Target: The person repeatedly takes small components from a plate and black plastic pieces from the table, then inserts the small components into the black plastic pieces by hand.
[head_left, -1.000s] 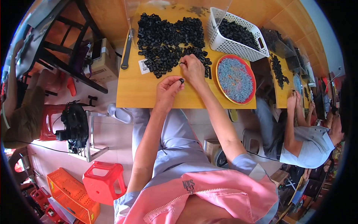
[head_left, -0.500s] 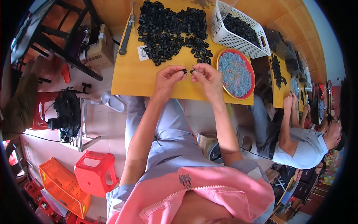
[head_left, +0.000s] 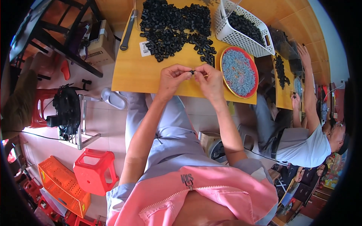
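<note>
Over the near part of the yellow table (head_left: 137, 75), a small black piece (head_left: 192, 72) sits where the fingertips of the left hand (head_left: 173, 78) and right hand (head_left: 209, 80) meet, each pinched closed on it with thumb and forefinger; whether it is one part or two together I cannot tell. Beyond lies a spread of black parts (head_left: 167, 22), with a red tray (head_left: 255, 75) of bluish bits (head_left: 239, 71) to the right and a white basket (head_left: 237, 39) farther back

Looks like a small blk pc (head_left: 192, 72), upper half of frame, just R of ctr; pinched btwn fingertips of L hand (head_left: 172, 80) & R hand (head_left: 210, 82); mostly covered, can't tell tilt.
</note>
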Available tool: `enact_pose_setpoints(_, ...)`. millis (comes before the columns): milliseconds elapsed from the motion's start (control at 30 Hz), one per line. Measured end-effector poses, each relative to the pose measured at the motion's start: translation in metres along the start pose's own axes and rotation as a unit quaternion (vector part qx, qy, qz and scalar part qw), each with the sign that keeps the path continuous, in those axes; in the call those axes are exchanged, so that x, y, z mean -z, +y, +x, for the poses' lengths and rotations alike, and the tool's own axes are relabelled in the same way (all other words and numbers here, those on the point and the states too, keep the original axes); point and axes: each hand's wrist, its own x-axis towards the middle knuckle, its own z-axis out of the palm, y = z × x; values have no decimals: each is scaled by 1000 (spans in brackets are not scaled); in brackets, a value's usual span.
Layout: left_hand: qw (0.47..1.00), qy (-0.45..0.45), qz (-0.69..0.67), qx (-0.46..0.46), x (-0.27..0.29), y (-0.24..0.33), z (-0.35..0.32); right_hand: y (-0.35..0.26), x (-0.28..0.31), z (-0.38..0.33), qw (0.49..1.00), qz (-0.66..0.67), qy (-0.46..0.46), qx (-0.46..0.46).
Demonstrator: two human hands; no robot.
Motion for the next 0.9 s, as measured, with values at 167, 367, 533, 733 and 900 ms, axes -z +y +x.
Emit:
enact_pose_setpoints(167, 1000, -20, 11, 8, 2, -2, -1, 5, 6, 3, 992, 83, -68, -72)
enact_pose_setpoints(367, 999, -18, 27, -1, 2, -4, -1, 6, 0, 2, 988, 113, -58, -90)
enact_pose_setpoints(533, 999, 9, 34, -26, -3, -6, 2, 16, -8, 4, 999, 22, -16, -28)
enact_pose_setpoints(733, 995, 75, 49, -36, -9, -10, 2, 8, -20, -7, 996, -38, 47, 66)
enact_pose_setpoints(900, 991, 113, 50, -44, -19, -13, 4, 7, -32, -12, 993, 7, 107, 41)
